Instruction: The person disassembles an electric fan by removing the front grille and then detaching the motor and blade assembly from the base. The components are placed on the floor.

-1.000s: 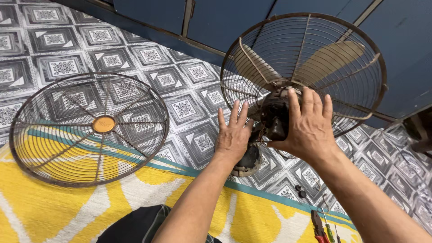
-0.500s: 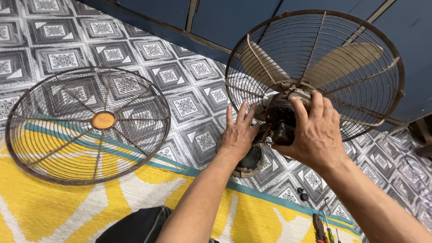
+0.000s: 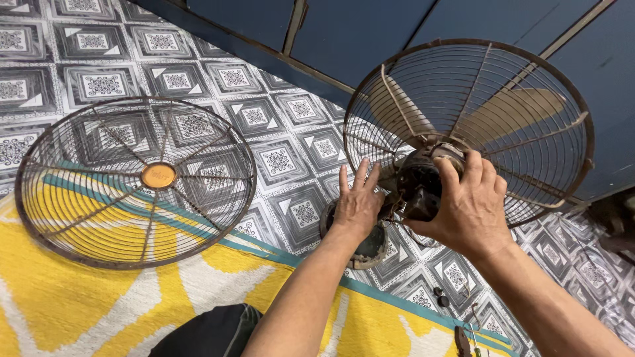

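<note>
An old fan stands on the tiled floor, seen from behind: its dark motor housing [image 3: 418,186] sits in front of a rusty rear wire guard [image 3: 529,73] with beige blades [image 3: 509,109] inside. My right hand [image 3: 471,208] wraps over the motor housing and grips it. My left hand [image 3: 357,205], fingers spread, rests flat against the left side of the motor neck, above the round dark base [image 3: 366,248]. The detached front guard [image 3: 135,182], a rusty wire dome with an orange centre cap, lies flat to the left.
A yellow, white and teal mat [image 3: 79,297] covers the near floor over patterned grey tiles [image 3: 278,162]. Blue panels [image 3: 344,33] run along the back. Two small dark screws [image 3: 440,296] and tool handles [image 3: 463,340] lie at the lower right. A dark cloth [image 3: 205,334] shows at the bottom.
The view has shifted, so the fan and both hands sit slightly lower and further right. Both hands keep their hold on the motor; the loose guard has not moved.
</note>
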